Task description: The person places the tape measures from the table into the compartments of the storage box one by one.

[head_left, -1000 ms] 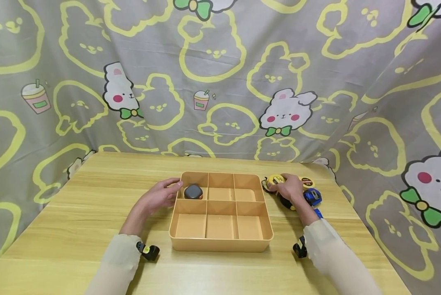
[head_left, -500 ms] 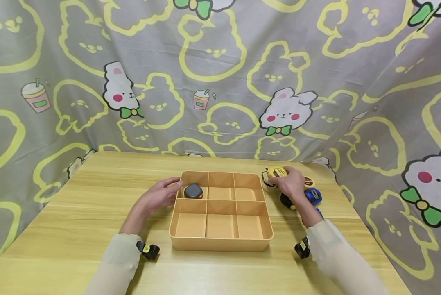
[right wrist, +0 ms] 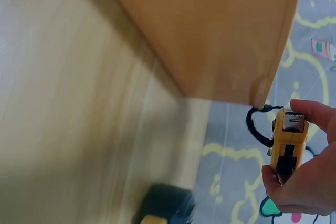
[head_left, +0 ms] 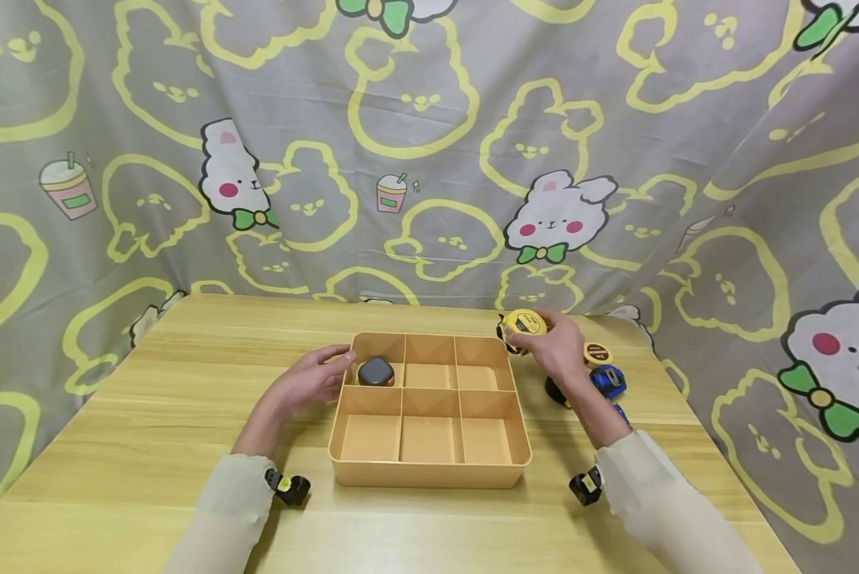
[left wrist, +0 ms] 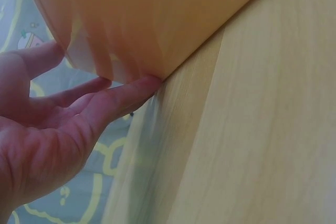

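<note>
While your right hand point(head_left: 560, 351) is pinching the yellow tape measure point(head_left: 524, 322) above the table, just past the far right corner of the divided tray point(head_left: 429, 470), your left hand point(head_left: 309, 383) is resting with straight, relaxed fingers against the tray's left wall. The head view is showing the whole layout: a dark grey tape measure point(head_left: 376, 371) is sitting in the far left compartment, and a small pile of other tape measures point(head_left: 604, 376), one blue and one with a dark round label, is lying on the table point(head_left: 149, 414) under and beside your right wrist. The right wrist view is giving you what the head view hides: the yellow tape measure's point(right wrist: 287, 145) narrow edge with a black stripe, a black loop strap hanging from it, and your thumb and fingers point(right wrist: 310, 111) closing on its two sides. The left wrist view is showing your fingertips point(left wrist: 139, 85) touching the tray's lower outer corner. Labels are showing on the yellow and dark round faces, but the writing is too small to read. Five compartments are lying open, and the table is offering wide bare wood to the left and in front of the tray.
</note>
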The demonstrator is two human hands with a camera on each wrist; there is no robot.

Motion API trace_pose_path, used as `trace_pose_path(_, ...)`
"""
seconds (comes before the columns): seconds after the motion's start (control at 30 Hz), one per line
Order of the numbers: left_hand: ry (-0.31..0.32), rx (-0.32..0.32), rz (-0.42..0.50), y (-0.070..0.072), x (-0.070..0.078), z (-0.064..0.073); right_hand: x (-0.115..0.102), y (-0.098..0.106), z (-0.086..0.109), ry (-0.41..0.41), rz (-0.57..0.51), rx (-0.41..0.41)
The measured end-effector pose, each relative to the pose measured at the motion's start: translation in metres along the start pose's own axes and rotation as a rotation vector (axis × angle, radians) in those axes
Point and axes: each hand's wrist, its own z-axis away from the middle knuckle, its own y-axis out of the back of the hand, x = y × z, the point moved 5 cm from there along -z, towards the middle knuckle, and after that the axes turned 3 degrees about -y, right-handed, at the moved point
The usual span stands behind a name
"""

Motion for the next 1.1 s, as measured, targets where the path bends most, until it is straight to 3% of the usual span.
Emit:
trace_pose_path(0.43, 0.004, -0.012, 0.002, 0.0, 0.001, 0.001, -0.037, -0.015, 0.018, 0.12, -0.077, -0.106)
trace_pose_path(0.9, 0.0, -0.007, 0.029, 0.002, 0.001, 0.001, -0.067, -0.037, 0.038, 0.13, -0.154, -0.242)
trace_pose_path(1.1, -0.003, -0.005, 0.029, 0.001, 0.001, 0.001, -0.073, -0.048, 0.047, 0.139, -0.14, -0.278)
